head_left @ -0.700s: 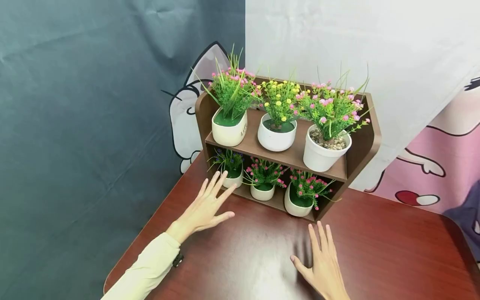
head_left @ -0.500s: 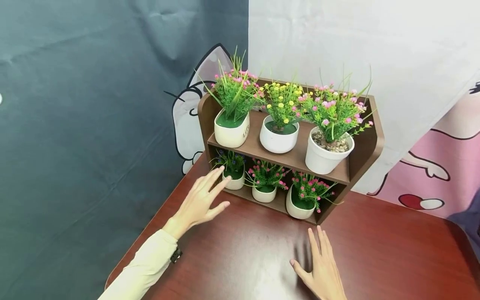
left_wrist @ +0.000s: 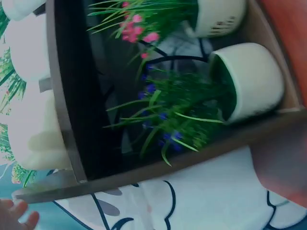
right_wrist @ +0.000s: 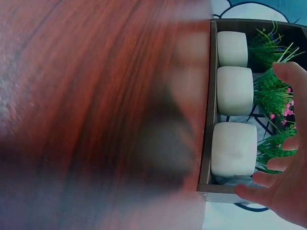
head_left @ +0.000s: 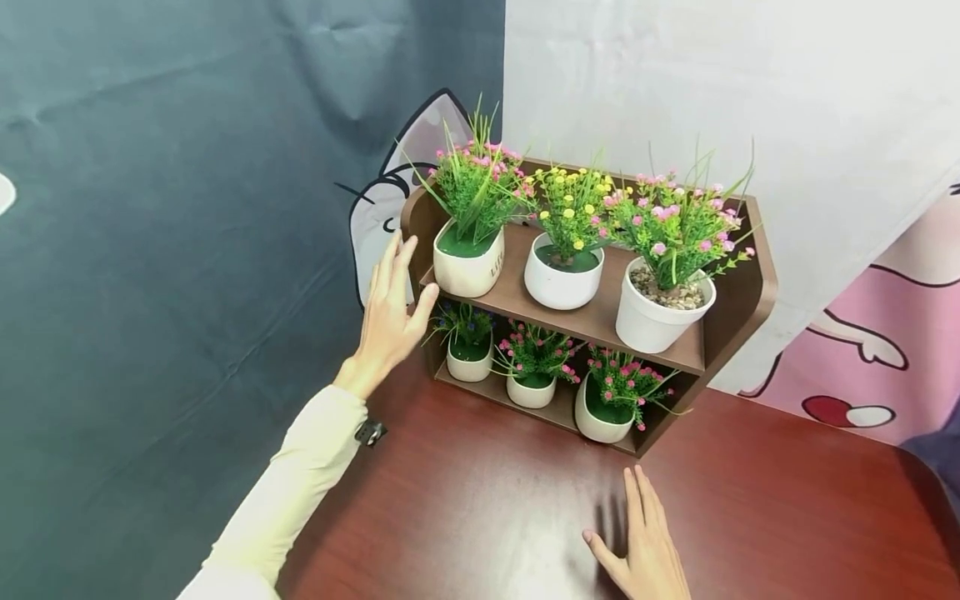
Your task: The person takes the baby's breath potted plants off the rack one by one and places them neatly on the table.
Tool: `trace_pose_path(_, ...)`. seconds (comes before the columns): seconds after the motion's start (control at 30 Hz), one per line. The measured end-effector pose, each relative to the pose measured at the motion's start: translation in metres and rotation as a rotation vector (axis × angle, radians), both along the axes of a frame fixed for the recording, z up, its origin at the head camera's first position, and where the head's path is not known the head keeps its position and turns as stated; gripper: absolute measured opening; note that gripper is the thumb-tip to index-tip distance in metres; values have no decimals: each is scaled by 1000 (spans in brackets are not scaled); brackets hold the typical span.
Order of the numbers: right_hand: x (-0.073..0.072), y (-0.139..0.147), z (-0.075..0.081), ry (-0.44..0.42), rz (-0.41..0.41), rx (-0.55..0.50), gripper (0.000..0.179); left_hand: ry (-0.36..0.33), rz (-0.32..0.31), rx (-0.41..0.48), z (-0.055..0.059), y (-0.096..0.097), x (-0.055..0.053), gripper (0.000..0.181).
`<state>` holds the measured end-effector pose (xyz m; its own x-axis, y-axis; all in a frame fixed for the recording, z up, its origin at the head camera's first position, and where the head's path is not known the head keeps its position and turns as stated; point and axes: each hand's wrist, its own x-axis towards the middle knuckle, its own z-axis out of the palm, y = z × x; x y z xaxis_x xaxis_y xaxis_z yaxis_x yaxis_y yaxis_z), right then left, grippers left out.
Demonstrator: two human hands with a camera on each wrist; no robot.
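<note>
Beside the brown shelf (head_left: 738, 325), left hand (head_left: 386, 312) hovers, fingers outstretched | right hand (head_left: 643, 546) spreads its thumb from straight fingers, above reddish desk (head_left: 795, 492) | blue-grey cloth (head_left: 187, 208) hangs left

The head view is bright and fairly crisp, with pale glare on the surface (head_left: 517, 533), soft shadow beside the right hand (head_left: 647, 542) and a dim lower tier in the shelf (head_left: 742, 308); the left wrist view looks hazy, the right one blurs the surface.
</note>
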<state>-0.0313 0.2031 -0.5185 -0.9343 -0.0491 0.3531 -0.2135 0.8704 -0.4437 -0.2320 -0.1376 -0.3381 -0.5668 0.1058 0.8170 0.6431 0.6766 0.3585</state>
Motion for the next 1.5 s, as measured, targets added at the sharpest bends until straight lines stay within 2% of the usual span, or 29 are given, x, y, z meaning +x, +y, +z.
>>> trace_pose_path(0.1, -2, 0, -1, 16, 7, -1, 99, -1, 35, 50, 10, 6, -15, 55)
trace_pose_path(0.23, -4, -3, -3, 24, 11, -6, 97, 34, 102, 84, 23, 10, -32, 54)
trace_pose_path(0.3, -3, -4, -3, 23, 9, -7, 96, 10, 136, 72, 27, 9, -38, 54)
trace_pose_path(0.4, -3, -6, -2, 18, 18, -9, 95, -80, 167, 24, 32, 7, -47, 52)
trace_pose_path(0.47, -3, -6, -1, 18, 30, -13, 94, -143, 169, -11, 36, 6, -53, 49)
trace_pose_path(0.57, -7, -8, 2, 11, 44, -25, 93, -213, 142, -2, 43, 3, -63, 44)
trace_pose_path(0.67, -12, -13, 6, 14, 68, -34, 90, -247, 108, 46, 48, 1, -74, 40)
trace_pose_path(0.77, -14, -20, 10, 15, 79, -32, 89, -246, 93, 90, 46, 0, -82, 38)
trace_pose_path(0.87, -19, -28, 16, 20, 89, -36, 88, -201, 123, 152, 41, 3, -85, 36)
trace_pose_path(1.0, -31, -41, 28, 35, 132, -63, 84, -131, 233, 236, 39, 9, -88, 32)
trace_pose_path(1.13, -40, -62, 41, 48, 176, -119, 80, -114, 299, 279, 41, 11, -88, 30)
trace_pose_path(1.27, -51, -83, 54, 120, 236, -206, 78, -120, 308, 246, 51, 8, -88, 26)
trace_pose_path(1.37, -62, -94, 67, 168, 284, -242, 75, -109, 317, 167, 57, 8, -87, 25)
trace_pose_path(1.5, -81, -104, 87, 190, 356, -215, 70, -108, 328, 69, 53, 10, -84, 27)
